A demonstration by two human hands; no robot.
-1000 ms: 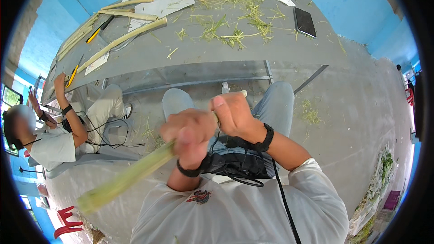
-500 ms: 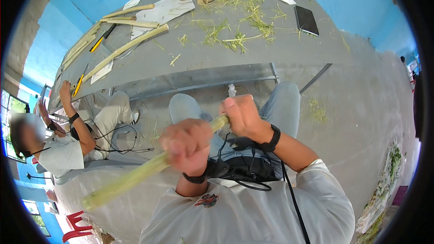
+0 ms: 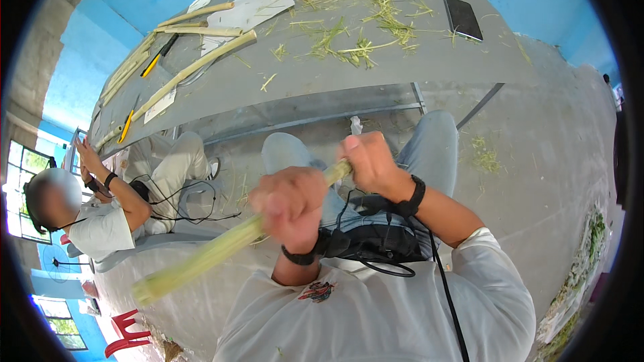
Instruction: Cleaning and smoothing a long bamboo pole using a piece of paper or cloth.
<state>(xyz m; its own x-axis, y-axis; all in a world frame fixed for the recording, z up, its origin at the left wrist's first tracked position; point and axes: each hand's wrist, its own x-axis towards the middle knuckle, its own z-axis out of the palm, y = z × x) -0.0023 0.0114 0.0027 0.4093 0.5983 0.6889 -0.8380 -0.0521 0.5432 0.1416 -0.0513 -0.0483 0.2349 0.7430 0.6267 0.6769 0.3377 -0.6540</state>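
A pale green bamboo stick [image 3: 204, 257] slants across my lap, its thicker end low at the left. My right hand [image 3: 370, 161] is closed round its upper end, near my knees. Lower on the stick, my left hand [image 3: 290, 206] wraps round the middle, its fingers curled and somewhat blurred. Whether anything else is inside the left fist is hidden. Both wrists wear black bands with cables. Beyond my hands is the grey table [image 3: 322, 80], with nothing of it touched by me.
On the table lie bamboo pieces [image 3: 201, 64], yellow-and-black cutters [image 3: 155, 57], white paper [image 3: 258, 13], green shavings [image 3: 362, 47] and a dark phone-like slab [image 3: 463, 19]. At the left sits another person [image 3: 107, 221], hands raised by the table. A red chair [image 3: 126, 334] stands lower left.
My hands and the stick stay in nearly the same hold, while the whole view has shifted slightly. The other person's hands have come up and together from the table's edge.
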